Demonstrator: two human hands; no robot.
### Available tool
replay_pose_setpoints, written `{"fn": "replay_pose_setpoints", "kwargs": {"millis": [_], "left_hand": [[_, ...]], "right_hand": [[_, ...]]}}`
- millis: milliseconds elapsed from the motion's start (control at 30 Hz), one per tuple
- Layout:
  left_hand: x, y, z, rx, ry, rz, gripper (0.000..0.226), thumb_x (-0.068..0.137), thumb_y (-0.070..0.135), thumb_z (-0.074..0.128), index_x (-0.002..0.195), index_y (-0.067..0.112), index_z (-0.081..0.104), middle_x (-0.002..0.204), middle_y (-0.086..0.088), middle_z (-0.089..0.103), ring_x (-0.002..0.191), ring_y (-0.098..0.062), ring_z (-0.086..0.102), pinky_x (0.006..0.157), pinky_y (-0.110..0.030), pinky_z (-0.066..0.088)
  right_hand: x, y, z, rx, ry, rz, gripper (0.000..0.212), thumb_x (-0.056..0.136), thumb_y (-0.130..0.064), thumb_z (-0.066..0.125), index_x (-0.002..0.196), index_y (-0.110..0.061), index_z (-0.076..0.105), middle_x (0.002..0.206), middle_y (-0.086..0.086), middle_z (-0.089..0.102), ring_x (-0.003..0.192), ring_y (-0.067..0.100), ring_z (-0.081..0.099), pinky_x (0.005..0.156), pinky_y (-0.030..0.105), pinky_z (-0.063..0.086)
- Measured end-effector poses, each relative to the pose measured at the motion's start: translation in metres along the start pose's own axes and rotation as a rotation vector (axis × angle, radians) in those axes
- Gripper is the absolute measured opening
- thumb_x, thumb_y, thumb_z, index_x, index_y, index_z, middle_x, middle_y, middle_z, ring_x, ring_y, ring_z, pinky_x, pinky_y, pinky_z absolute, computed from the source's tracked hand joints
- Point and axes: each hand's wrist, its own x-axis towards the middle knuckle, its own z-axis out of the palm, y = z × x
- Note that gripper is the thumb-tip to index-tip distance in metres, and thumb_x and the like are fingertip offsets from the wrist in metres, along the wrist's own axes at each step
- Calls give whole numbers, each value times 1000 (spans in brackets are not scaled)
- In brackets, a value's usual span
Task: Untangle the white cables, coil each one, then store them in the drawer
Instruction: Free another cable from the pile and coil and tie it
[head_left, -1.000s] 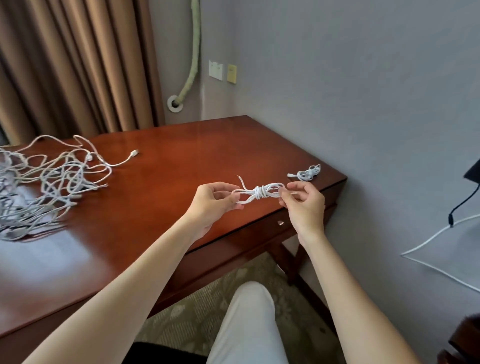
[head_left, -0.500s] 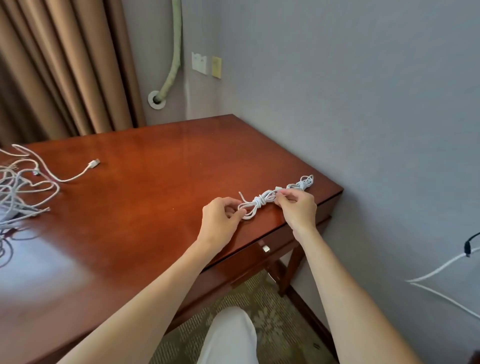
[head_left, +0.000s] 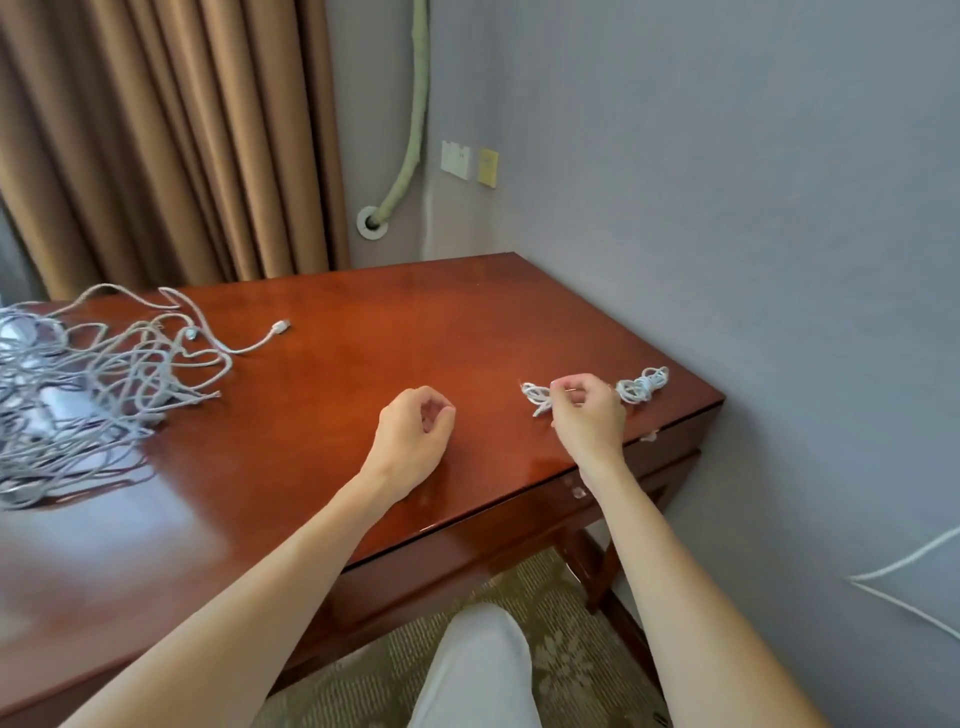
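Your right hand (head_left: 587, 415) pinched a coiled cable (head_left: 537, 397) lying on the desk (head_left: 363, 332), just beside a second coil (head_left: 643, 384) near the right corner. Your left hand (head_left: 413, 434) hovered, loosely curled, holding nothing. The tangled cables (head_left: 93, 374) lay far left.

Hotel-like room: wooden desk (head_left: 467, 322), brown curtains (head_left: 171, 140), patterned carpet (head_left: 571, 654), wall sockets (head_left: 457, 160).

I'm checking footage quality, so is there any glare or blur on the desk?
Head view: bright window glare whitens the glossy reddish-brown wooden desk at lower left; the tangled white cable pile looks soft toward the left edge; wide-angle distortion bows the desk edges.
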Motion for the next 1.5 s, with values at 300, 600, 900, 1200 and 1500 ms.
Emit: {"fn": "replay_pose_setpoints", "kwargs": {"millis": [300,600,900,1200,1500], "left_hand": [[-39,-57,-112,180,176,-8,9,98,13,60,94,18,65,91,7,59,80,-10,55,63,-9,42],[-68,-127,-172,367,329,3,12,95,11,58,88,21,59,89,11,49,81,-2,48,78,-19,37],[-35,-143,-172,483,300,56,12,99,13,52,89,10,58,94,0,52,89,-16,49,84,-30,44],[-30,-143,-173,458,310,83,16,101,14,48,86,11,54,95,2,51,85,-14,51,77,-33,48],[-41,-138,-172,383,285,152,11,101,13,48,93,17,53,96,7,50,80,-8,50,76,-24,42]], "right_hand": [[-47,-56,110,-139,-478,-193,11,95,-18,62,89,-21,72,80,1,73,66,11,69,62,23,55],[-96,-65,244,-266,-573,-489,17,100,-19,58,112,-17,71,111,1,69,103,17,63,93,31,54],[-63,-88,327,-565,-548,-730,52,105,-19,39,157,-20,35,163,-4,34,144,19,33,115,37,35],[-51,-93,344,-440,-326,-591,23,108,-27,45,107,-9,60,105,11,70,102,31,65,77,39,51],[-72,-78,275,626,159,78,15,110,-19,29,105,-11,40,62,10,58,40,23,52,48,37,45]]}}
